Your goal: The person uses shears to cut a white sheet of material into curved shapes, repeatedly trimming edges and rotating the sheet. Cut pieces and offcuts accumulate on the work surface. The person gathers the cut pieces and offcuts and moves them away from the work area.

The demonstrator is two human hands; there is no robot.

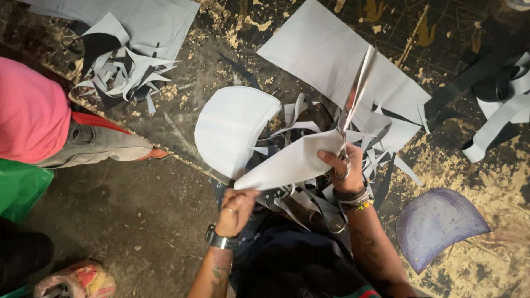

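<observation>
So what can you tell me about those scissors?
The scissors are long and shiny, metal by the look of them, with pale silver blades pointing up and away from the person. The right hand grips the handles, fingers through the loops. The blades look nearly closed, the lower part meeting the edge of the grey sheet that the left hand holds by its corner. Below them lies a heap of cut strips.
</observation>
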